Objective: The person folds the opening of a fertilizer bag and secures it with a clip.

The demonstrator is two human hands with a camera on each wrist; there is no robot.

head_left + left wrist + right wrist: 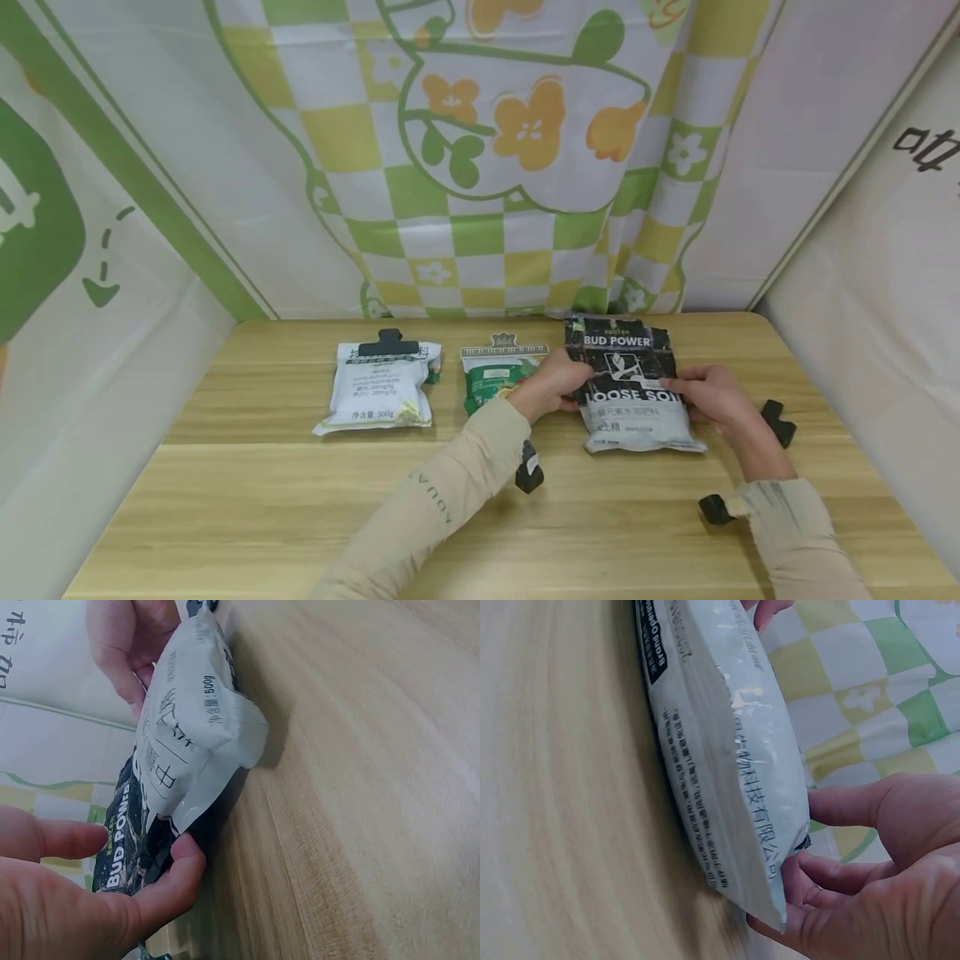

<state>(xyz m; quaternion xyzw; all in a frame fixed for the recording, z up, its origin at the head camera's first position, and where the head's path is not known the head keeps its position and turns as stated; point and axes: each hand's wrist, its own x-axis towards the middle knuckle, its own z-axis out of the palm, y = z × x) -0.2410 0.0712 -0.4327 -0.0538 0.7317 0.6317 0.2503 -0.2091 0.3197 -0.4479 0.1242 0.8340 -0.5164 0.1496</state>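
A black-and-white bag labelled "LOOSE SOIL" [633,367] lies toward the back right of the wooden table, its printed face up. My left hand [557,385] grips its left edge; in the left wrist view, thumb and fingers pinch the dark end of the bag [124,840]. On the opposite edge, my right hand [716,398] holds the bag with its thumb on top. The right wrist view shows the white end of the bag [742,772], with the fingers of that hand [900,855] around its corner. A black clip [778,423] lies just right of the right hand.
A white bag [382,392] with a black clip [388,343] across its top lies at the left. Between the two bags sits a green pouch [487,379] under a keyboard-patterned clip [504,343], partly hidden by the left hand. A patterned curtain [510,250] hangs behind the table.
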